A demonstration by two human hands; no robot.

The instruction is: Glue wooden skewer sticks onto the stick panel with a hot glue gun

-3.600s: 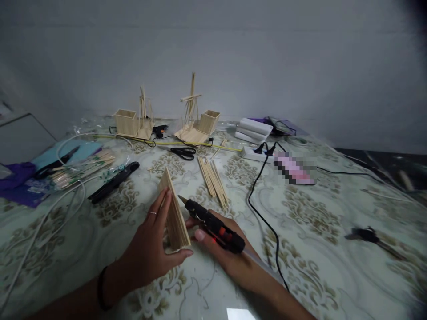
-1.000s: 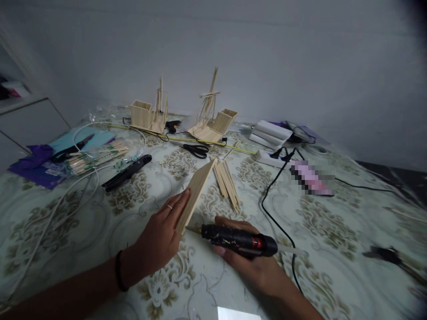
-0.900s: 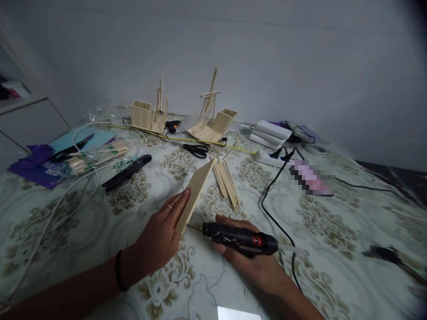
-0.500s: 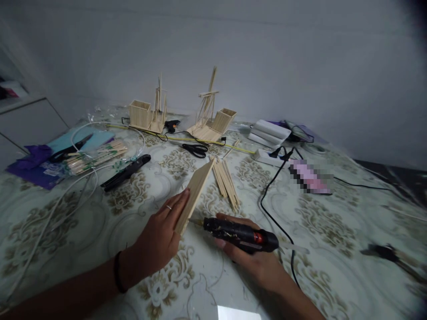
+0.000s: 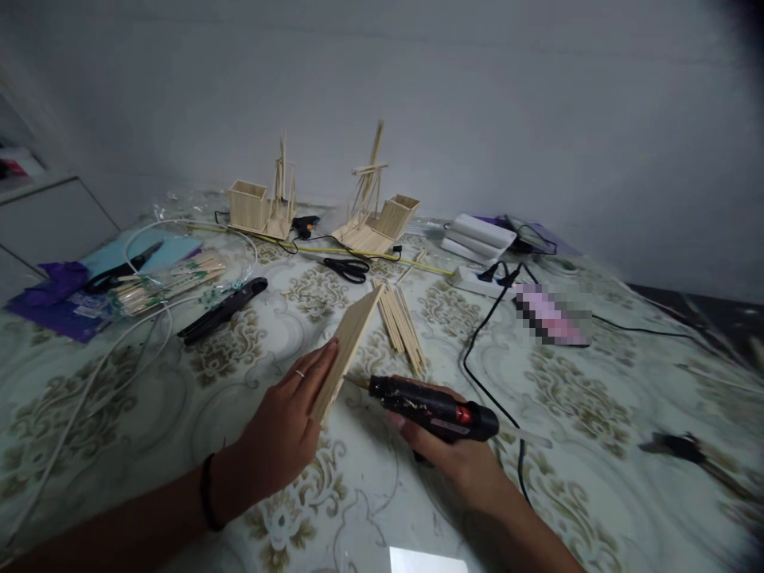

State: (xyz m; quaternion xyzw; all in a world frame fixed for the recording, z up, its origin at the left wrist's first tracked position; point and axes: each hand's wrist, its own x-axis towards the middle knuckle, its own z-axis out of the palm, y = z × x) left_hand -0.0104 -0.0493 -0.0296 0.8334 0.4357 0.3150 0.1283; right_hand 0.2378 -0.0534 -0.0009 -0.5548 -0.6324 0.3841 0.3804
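My left hand [image 5: 290,422] grips a flat panel of pale wooden sticks [image 5: 349,346], tilted up on its edge above the table. Wrapped round a black hot glue gun [image 5: 433,407] is my right hand [image 5: 459,461], with a clear glue stick [image 5: 528,435] poking out of its rear. The gun's nozzle points left at the panel's near edge, touching it or very close; which, I cannot tell. Just beyond the panel lies a bundle of loose wooden sticks [image 5: 401,322].
Two stick-built models, left [image 5: 247,207] and right [image 5: 397,216], stand by the wall. Around lie black scissors [image 5: 346,269], a black cutter [image 5: 224,310], bagged sticks [image 5: 170,286], a power strip [image 5: 474,280], a pixelated pink item [image 5: 552,312] and pliers-like tool [image 5: 674,447]. Cables cross the patterned table [image 5: 322,509].
The glue gun's nozzle has moved slightly up and away along the panel's edge. My left hand holds the panel in nearly the same place. The whole view has shifted a little.
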